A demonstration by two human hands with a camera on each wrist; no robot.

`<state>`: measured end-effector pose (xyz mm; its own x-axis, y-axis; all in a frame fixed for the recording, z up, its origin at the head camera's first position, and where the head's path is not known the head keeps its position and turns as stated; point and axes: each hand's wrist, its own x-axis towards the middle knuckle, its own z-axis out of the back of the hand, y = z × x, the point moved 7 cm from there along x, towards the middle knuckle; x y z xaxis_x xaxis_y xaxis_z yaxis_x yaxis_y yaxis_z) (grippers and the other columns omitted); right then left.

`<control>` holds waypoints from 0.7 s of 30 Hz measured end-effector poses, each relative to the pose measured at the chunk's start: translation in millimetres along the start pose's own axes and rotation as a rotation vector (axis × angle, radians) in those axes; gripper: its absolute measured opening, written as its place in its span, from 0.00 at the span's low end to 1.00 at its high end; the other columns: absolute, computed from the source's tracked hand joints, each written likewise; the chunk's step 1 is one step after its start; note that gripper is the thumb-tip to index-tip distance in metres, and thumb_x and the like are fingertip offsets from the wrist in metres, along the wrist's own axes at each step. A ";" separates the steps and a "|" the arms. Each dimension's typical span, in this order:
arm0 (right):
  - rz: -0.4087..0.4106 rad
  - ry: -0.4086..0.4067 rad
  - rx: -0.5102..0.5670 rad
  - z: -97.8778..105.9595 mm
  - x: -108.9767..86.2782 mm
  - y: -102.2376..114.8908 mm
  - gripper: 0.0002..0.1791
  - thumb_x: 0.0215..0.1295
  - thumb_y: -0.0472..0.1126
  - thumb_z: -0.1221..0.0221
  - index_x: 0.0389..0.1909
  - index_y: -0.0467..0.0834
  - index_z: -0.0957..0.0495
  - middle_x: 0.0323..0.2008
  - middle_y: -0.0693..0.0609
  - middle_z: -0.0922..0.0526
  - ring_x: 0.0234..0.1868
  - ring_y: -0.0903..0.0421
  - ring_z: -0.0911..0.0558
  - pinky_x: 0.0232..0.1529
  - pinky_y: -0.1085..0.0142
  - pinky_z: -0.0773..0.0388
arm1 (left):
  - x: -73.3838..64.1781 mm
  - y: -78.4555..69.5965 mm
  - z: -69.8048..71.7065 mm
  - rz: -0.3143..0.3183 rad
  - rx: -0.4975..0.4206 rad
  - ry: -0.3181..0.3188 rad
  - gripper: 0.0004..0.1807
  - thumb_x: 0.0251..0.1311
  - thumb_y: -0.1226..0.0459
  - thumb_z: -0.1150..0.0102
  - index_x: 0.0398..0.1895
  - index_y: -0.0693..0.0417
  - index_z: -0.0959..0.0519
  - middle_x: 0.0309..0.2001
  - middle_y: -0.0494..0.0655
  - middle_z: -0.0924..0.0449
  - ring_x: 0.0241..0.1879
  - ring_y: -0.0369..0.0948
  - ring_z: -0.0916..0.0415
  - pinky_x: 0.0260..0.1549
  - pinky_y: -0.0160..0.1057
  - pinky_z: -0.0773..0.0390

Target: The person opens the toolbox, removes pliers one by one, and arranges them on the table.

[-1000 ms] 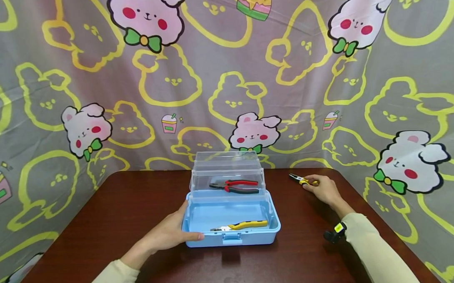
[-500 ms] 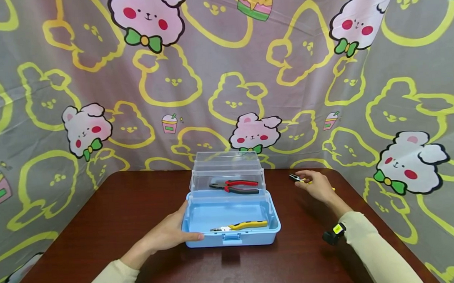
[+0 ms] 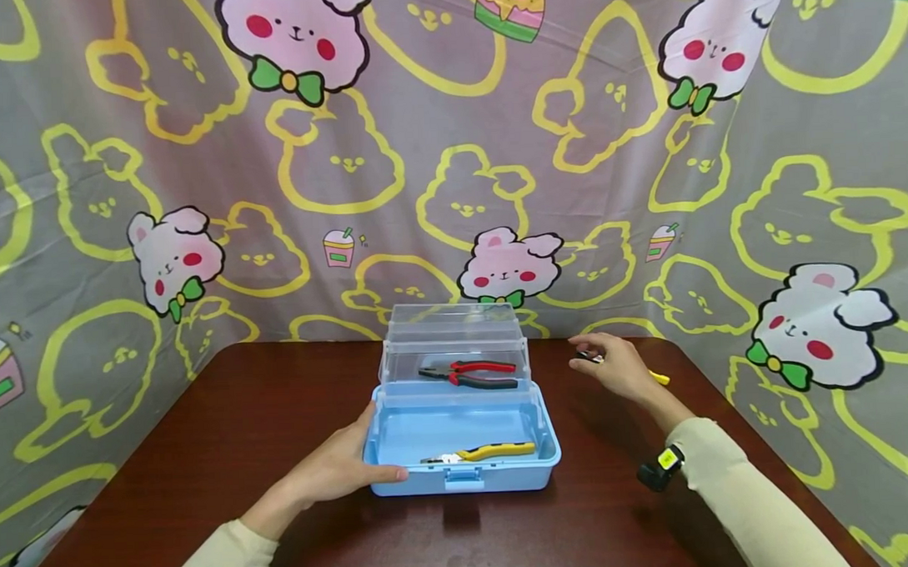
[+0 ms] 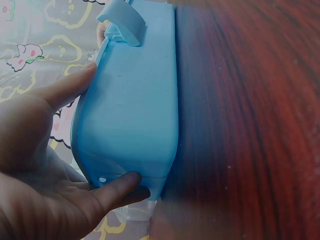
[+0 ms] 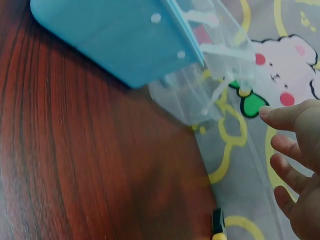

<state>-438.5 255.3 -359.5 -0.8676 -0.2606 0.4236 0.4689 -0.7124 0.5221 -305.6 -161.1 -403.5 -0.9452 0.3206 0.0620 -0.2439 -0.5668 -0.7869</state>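
Observation:
My left hand holds the left front corner of a light blue toolbox, thumb over the front rim and fingers along the side, as the left wrist view shows. Inside the toolbox lie yellow-handled pliers. A second pair, red-and-black pliers, rests on the raised clear tray. Right of the box, my right hand hovers with fingers apart and nothing in them. Behind it on the table are yellow-and-black pliers, mostly hidden by the hand; their dark tip shows in the right wrist view.
The toolbox stands on a dark reddish-brown table. Its front latch hangs at the middle of the front wall. A grey cartoon-print curtain surrounds the table's back and sides.
My right hand has let go of the yellow-and-black pliers and shifted left, fingers spread. Those pliers stay on the table. The left hand and the toolbox have not moved.

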 end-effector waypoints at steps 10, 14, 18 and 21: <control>0.040 0.028 0.019 -10.9 6.3 31.0 0.22 0.63 0.38 0.27 0.57 0.37 0.17 0.45 0.45 0.15 0.46 0.44 0.20 0.49 0.44 0.23 | 1.5 1.5 -0.6 0.012 -0.014 0.003 0.71 0.51 0.47 0.20 0.84 0.58 0.61 0.74 0.65 0.38 0.62 0.54 0.29 0.60 0.60 0.31; 0.075 0.042 0.011 -14.2 8.5 43.2 0.23 0.62 0.38 0.26 0.57 0.37 0.16 0.45 0.47 0.15 0.44 0.47 0.20 0.47 0.48 0.22 | 1.1 2.0 0.1 0.032 -0.004 -0.003 0.71 0.50 0.46 0.19 0.84 0.59 0.61 0.74 0.66 0.38 0.62 0.54 0.30 0.60 0.61 0.32; 0.117 0.058 0.018 -17.6 10.8 55.2 0.22 0.61 0.38 0.26 0.56 0.38 0.15 0.45 0.45 0.15 0.43 0.48 0.20 0.47 0.49 0.22 | 0.7 2.5 0.7 0.053 -0.001 -0.002 0.71 0.50 0.46 0.20 0.84 0.59 0.62 0.74 0.65 0.39 0.63 0.54 0.31 0.61 0.62 0.32; 0.140 0.070 0.032 -20.8 12.6 63.2 0.23 0.61 0.38 0.25 0.56 0.38 0.15 0.45 0.44 0.15 0.43 0.48 0.20 0.48 0.49 0.22 | 1.5 1.3 0.5 0.028 -0.012 0.001 0.71 0.51 0.47 0.20 0.84 0.59 0.61 0.73 0.65 0.37 0.62 0.54 0.30 0.60 0.61 0.32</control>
<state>-423.2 193.5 -336.6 -0.8022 -0.4016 0.4418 0.5903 -0.6447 0.4857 -307.5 -161.7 -404.2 -0.9513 0.3058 0.0393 -0.2148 -0.5662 -0.7958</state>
